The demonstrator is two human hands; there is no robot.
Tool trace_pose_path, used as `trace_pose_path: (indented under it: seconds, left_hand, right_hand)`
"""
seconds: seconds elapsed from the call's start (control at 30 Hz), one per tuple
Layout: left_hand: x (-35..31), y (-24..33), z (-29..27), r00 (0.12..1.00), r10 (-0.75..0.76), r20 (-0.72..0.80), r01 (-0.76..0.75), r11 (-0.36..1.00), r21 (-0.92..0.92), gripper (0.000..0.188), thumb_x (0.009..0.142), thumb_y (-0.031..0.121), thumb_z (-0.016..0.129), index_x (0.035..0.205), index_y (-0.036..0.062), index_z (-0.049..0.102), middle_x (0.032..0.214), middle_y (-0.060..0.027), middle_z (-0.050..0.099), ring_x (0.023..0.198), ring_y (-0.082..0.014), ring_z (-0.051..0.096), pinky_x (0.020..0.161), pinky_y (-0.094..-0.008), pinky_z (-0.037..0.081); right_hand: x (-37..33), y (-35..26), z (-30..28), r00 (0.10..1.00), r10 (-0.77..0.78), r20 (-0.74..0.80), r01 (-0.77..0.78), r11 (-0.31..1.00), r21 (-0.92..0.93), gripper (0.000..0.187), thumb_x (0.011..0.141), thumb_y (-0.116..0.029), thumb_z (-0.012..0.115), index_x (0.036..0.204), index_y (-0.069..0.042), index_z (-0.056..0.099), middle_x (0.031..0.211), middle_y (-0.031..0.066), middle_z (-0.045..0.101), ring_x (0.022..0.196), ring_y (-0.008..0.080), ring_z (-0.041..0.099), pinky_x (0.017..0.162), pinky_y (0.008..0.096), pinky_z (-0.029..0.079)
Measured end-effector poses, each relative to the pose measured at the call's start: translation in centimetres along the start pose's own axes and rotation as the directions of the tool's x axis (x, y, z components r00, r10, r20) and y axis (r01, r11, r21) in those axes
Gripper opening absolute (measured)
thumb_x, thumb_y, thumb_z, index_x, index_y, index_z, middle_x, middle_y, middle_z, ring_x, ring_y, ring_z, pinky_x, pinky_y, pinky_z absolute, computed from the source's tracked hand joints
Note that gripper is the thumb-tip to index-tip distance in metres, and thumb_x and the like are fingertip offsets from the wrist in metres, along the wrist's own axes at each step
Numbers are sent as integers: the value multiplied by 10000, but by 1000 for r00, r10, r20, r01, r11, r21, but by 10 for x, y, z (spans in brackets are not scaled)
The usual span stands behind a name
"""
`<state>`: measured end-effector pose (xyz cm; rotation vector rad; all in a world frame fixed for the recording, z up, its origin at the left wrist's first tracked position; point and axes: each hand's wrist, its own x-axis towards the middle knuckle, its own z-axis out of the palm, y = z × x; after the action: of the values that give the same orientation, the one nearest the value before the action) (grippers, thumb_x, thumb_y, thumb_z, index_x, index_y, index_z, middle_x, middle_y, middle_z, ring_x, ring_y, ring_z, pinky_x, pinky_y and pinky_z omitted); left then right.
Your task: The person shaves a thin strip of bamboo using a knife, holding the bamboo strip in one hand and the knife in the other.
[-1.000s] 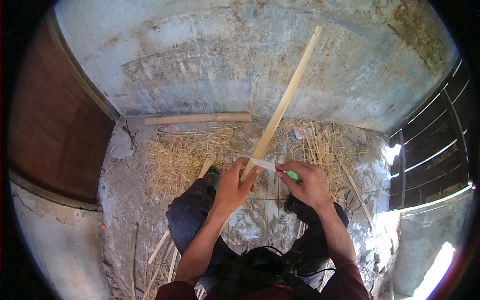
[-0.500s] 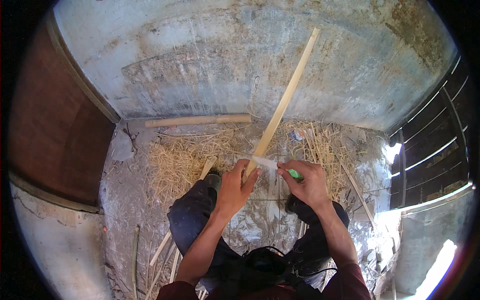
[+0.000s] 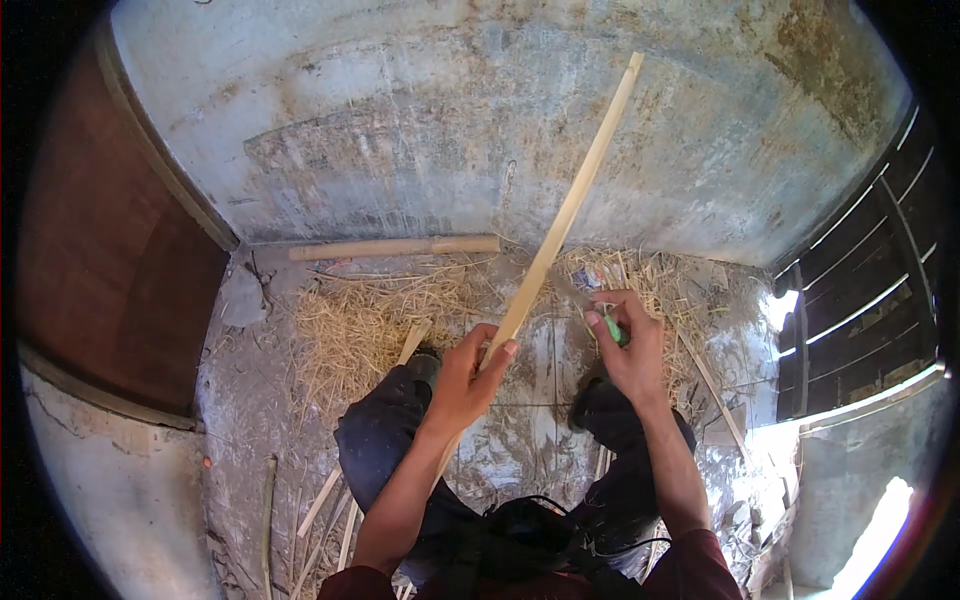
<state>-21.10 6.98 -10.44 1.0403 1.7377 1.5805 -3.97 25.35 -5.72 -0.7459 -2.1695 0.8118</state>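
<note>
A long pale strip of wood or bamboo [image 3: 566,212] slants up and away to the right, its far end in front of the wall. Around its lower part the fingers of my left hand [image 3: 470,382] are closed, and its near end runs back under my left forearm. My right hand [image 3: 632,345] grips a knife [image 3: 615,329] by its green handle. The thin blade points up and left toward the strip, close to its right edge; whether it touches cannot be made out.
Pale shavings [image 3: 370,320] lie heaped on the floor left and right of the strip. A thick bamboo pole [image 3: 395,247] rests along the base of the stained wall [image 3: 400,130]. More strips [image 3: 320,500] lie by my left leg. A brown panel [image 3: 120,230] stands left, dark slats [image 3: 860,300] right.
My right hand with the knife has moved slightly right and the blade has swung to point up toward the far part of the strip. The strip has slid a little back through my left hand.
</note>
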Motion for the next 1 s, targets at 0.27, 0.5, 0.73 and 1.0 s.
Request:
trace_pose_path:
  seconds: [0.27,0.5,0.73,1.0]
  left_hand:
    - [-3,2,4,998,-41,53,44,997,-56,298,1067,314,650,1169,39,602,642,50,504,512,-23,412,456,-260,324]
    - [-4,1,10,1000,26,16,-25,999,-26,326,991,246,770,1179,37,606,763,29,613,617,-21,485,541,-250,381]
    - [-4,4,5,999,11,38,-10,1000,-23,273,995,207,756,1139,16,625,870,-3,649,764,-37,570,623,-248,439]
    - [-6,23,2,982,-92,162,124,971,-205,271,1084,291,606,1185,40,608,710,49,467,505,-31,341,434,-256,273]
  right_hand:
    - [-11,-14,16,946,-186,265,194,981,-5,349,950,-197,770,1241,-98,605,671,123,622,572,322,667,529,416,477]
    - [-12,-12,19,957,-154,248,142,988,66,279,989,-150,712,1236,-86,599,724,150,645,673,350,706,593,438,513]
    - [-10,-6,11,981,-81,178,63,993,101,224,1006,-124,693,1196,-62,592,693,123,589,594,292,600,600,386,478]
    - [-11,-7,10,989,-83,122,66,988,137,225,1029,-124,661,1227,-68,570,696,107,631,586,228,610,579,349,455]
